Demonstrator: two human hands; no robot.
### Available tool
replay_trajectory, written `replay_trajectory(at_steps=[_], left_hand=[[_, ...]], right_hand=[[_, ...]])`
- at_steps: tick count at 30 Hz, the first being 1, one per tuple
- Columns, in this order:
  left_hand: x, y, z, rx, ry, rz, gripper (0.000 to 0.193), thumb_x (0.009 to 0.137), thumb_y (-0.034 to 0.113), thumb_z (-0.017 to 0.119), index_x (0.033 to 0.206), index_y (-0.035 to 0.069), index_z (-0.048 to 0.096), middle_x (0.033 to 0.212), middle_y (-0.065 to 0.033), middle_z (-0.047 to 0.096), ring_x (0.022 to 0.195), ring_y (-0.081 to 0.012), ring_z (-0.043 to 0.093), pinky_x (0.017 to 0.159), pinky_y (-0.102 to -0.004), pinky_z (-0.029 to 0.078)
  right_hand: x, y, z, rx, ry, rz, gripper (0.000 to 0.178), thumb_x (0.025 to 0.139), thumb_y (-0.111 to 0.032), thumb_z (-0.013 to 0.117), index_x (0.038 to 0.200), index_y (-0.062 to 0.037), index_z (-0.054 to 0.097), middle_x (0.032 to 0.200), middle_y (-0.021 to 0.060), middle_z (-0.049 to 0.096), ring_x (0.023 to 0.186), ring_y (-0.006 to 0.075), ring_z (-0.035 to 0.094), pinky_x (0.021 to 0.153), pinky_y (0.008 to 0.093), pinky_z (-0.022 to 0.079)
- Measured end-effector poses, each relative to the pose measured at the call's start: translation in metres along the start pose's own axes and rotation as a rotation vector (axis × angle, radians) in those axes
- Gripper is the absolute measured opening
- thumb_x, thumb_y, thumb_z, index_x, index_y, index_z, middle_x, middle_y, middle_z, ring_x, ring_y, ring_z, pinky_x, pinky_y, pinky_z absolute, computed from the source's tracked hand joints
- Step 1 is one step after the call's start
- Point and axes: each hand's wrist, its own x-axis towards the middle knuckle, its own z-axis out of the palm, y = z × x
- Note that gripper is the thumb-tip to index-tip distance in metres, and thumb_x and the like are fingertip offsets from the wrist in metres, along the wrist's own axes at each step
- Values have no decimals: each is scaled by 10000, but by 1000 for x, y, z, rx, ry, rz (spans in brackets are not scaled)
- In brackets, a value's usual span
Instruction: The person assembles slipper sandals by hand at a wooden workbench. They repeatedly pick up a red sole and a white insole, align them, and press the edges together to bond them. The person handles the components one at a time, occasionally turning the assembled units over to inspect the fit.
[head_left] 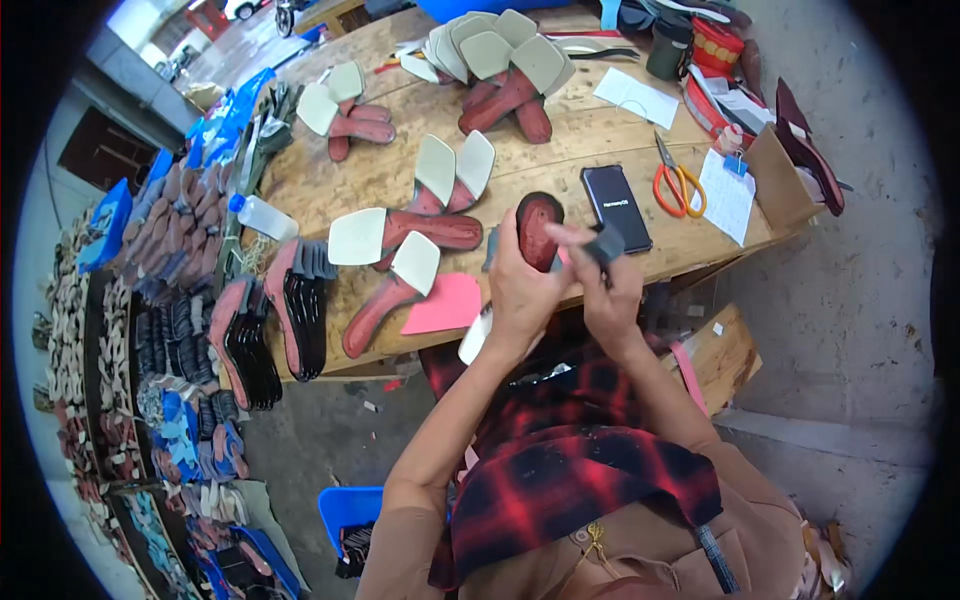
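Note:
My left hand (524, 295) grips a dark red shoe insole (538, 228), its dark-rimmed rounded end pointing away from me. Below that wrist a cream flap (475, 338) shows; whether it belongs to the held insole is hidden. My right hand (611, 300) is closed around a small dark grey piece (604, 245), blurred, its kind unclear. Fingers of that hand reach the insole's right edge. Left of my hands lie more red insoles (440, 228) with cream flaps (356, 236), some crossed over each other. A pink sheet (446, 305) lies beside them at the table's near edge.
On the wooden table (400, 90) are a phone (616, 208), orange-handled scissors (678, 188), papers (636, 97), a dark cup (668, 50) and more insoles at the back. Stacked soles (245, 345) and a bottle (264, 217) line the left edge. Loaded shelves (110, 370) stand further left.

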Motion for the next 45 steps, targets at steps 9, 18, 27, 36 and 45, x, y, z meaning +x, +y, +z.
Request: replay_trajectory(at_steps=[9,18,27,36,45], left_hand=[[6,-1,-30,-852,-104,-480,345,930,29,560,1264,-20,493,1035,-67,611,887,-90,582,773,-253,500],[-8,-18,-14,-955,26,-714,326,910,12,544,1235,19,520,985,-62,622,853,-132,605,741,-287,521],[-19,-65,17,-1291,191,-1046,207,987,119,462,1168,60,542,1053,-110,633,981,-246,636,899,-423,533],[-71,-40,-64,-403,-297,-764,711,891,427,668,1413,17,412,1309,-158,495,1183,-297,530,1029,-413,419],[-49,39,-57,76,-759,-102,790,555,377,915,1154,-36,608,1033,-171,578,1001,-337,591,876,-390,480]], right_hand=[[-24,-25,-5,310,-81,463,241,976,-165,559,1118,-35,704,853,2,655,491,5,404,432,200,295],[-61,-3,-24,111,-309,11,219,993,-92,506,1112,34,641,1231,138,658,1220,251,583,1054,400,412],[-87,-11,-14,-128,-237,-85,1240,506,-334,959,1461,-40,224,1457,211,338,1296,373,437,1070,449,385],[-66,-12,-40,155,-17,296,922,636,-370,814,1371,26,425,1057,110,616,936,170,614,778,282,491],[-67,-32,-50,615,-140,761,524,832,-283,720,1223,10,532,822,58,634,640,36,524,525,175,320]])
